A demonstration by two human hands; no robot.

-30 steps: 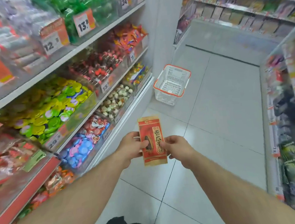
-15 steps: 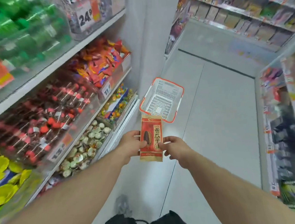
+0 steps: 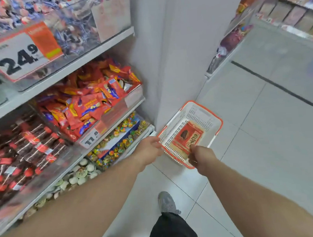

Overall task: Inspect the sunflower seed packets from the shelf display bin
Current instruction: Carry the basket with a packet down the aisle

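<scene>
Half a second back both hands held the packet upright in front of the body; now only the right hand has it, pinching the lower corner of the seed packet and holding it tilted over the basket. The left hand has let go and hovers with relaxed, spread fingers just beside the basket's near left rim, gripping nothing. The view has also swung down and closer to the basket.

From the picture alone it is hard to say whether the packet already touches the basket's bottom or hangs a little above it; it lies within the rim's outline either way.

The likely slip from here: a one-corner pinch gives little control, so the flat packet could swing, catch the orange rim and slide out onto the floor. The left hand is close enough to nudge the light basket and shift it away. The person's shoe is near too, and a step forward could knock it.

Apart from the packet, the white mesh basket shows nothing else inside. On the shelves to the left, one clear bin holds red snack wrappers; below it another holds small round colourful candies; the bin behind the price tag is full of blurred bluish wrappers.
</scene>
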